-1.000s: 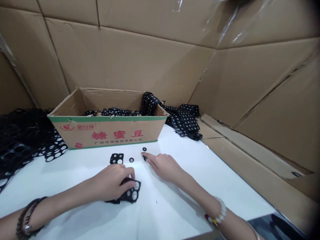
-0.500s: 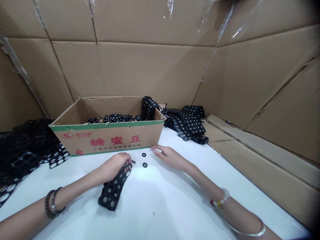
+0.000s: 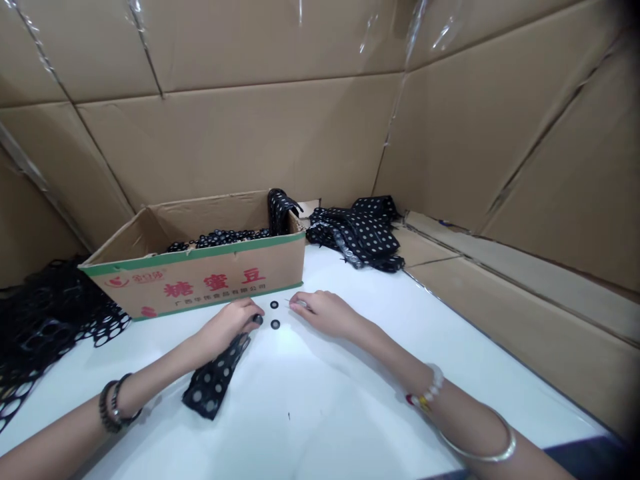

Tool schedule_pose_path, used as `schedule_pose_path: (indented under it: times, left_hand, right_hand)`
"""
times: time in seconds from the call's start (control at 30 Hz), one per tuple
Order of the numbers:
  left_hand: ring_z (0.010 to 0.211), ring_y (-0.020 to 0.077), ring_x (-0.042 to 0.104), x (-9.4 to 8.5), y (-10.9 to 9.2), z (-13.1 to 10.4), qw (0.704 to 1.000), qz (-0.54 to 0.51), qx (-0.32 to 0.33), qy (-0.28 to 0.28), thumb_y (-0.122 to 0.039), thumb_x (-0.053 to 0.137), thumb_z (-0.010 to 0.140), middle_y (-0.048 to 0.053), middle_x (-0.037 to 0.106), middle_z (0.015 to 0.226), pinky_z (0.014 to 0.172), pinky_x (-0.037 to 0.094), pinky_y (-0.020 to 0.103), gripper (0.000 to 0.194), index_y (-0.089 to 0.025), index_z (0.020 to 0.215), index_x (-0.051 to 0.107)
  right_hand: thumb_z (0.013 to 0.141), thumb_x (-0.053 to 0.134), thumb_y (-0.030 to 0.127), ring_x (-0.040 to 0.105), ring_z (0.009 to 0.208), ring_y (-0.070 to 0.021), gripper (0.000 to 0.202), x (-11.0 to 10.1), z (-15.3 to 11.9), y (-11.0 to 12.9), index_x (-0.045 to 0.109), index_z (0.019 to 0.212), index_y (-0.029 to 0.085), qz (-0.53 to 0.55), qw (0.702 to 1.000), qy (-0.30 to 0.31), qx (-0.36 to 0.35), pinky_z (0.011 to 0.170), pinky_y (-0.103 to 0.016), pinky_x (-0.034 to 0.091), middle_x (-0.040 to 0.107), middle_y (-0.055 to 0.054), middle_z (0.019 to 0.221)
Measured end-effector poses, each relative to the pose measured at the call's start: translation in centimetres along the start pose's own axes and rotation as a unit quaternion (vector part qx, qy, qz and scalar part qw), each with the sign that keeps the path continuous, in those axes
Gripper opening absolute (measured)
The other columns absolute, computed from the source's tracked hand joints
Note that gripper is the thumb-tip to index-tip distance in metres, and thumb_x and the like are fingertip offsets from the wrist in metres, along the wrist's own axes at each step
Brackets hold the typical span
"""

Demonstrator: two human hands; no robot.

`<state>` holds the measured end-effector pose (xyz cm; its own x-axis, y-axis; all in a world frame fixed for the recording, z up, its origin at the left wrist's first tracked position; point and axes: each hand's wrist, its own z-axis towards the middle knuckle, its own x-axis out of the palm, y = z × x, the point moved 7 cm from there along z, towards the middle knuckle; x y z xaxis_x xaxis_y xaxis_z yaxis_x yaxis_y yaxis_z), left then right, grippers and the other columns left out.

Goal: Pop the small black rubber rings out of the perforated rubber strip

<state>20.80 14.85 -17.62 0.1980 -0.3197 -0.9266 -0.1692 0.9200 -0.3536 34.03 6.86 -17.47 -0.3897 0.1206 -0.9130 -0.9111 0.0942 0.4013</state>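
Between the fingertips of my left hand (image 3: 233, 325) is a small black disc (image 3: 257, 319) with a grey centre, tilted up off the table. A black strip with grey dots (image 3: 215, 378) lies just below that hand, its upper end near my fingers. My right hand (image 3: 327, 313) is closed in a pinch, and a thin needle-like thing (image 3: 287, 300) pokes out from its fingertips toward the left; its full shape is hidden. On the white table between both hands lie two more black discs, one farther away (image 3: 275, 305) and one nearer (image 3: 275, 325).
A cardboard box (image 3: 235, 273) with many black rings inside stands behind my hands, a dotted strip (image 3: 281, 212) hanging over its right end. Dotted black sheets (image 3: 357, 233) are heaped at right. Black perforated netting (image 3: 45, 327) is piled at left. Cardboard walls (image 3: 250, 140) surround the table.
My left fingers have come off the end of the dotted strip and now hold up a disc. My right hand has closed into a pinch with a thin thing showing. The view has shifted.
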Motion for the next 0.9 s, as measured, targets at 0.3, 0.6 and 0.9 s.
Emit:
schedule_pose_path:
  times: [0.3, 0.6, 0.9]
  left_hand:
    - [0.067, 0.0128, 0.053, 0.2, -0.5, 1.2, 0.999, -0.047, -0.009, 0.007, -0.024, 0.049, 0.076, 0.003, 0.059, 0.078, 0.063, 0.041, 0.021, 0.019, -0.017, 0.090, 0.061]
    - [0.077, 0.0176, 0.057, -0.6, -2.1, 0.6, 1.000, 0.007, -0.004, 0.025, -0.028, 0.049, 0.077, 0.006, 0.064, 0.087, 0.069, 0.042, 0.025, 0.024, -0.019, 0.094, 0.064]
    - [0.072, 0.0187, 0.057, 0.1, -2.0, 0.8, 0.998, 0.028, -0.052, 0.011, -0.030, 0.055, 0.071, 0.007, 0.065, 0.079, 0.064, 0.041, 0.025, 0.022, -0.018, 0.086, 0.067]
  right_hand:
    - [0.087, 0.029, 0.042, 0.056, 0.079, -0.0196, 0.036, -0.2, -0.4, 0.7, 0.059, 0.098, 0.024, -0.059, 0.998, -0.008, -0.014, 0.063, -0.026, 0.035, 0.063, -0.004, 0.087]
    - [0.088, 0.026, 0.043, 0.057, 0.073, -0.0194, 0.038, -0.5, -0.6, 1.1, 0.059, 0.092, 0.023, -0.107, 0.993, -0.031, -0.036, 0.056, -0.025, 0.031, 0.063, -0.003, 0.080]
    - [0.089, 0.025, 0.042, 0.057, 0.072, -0.0193, 0.041, -0.3, -0.7, 1.4, 0.059, 0.089, 0.021, -0.144, 0.989, -0.013, -0.038, 0.056, -0.025, 0.032, 0.062, -0.005, 0.079]
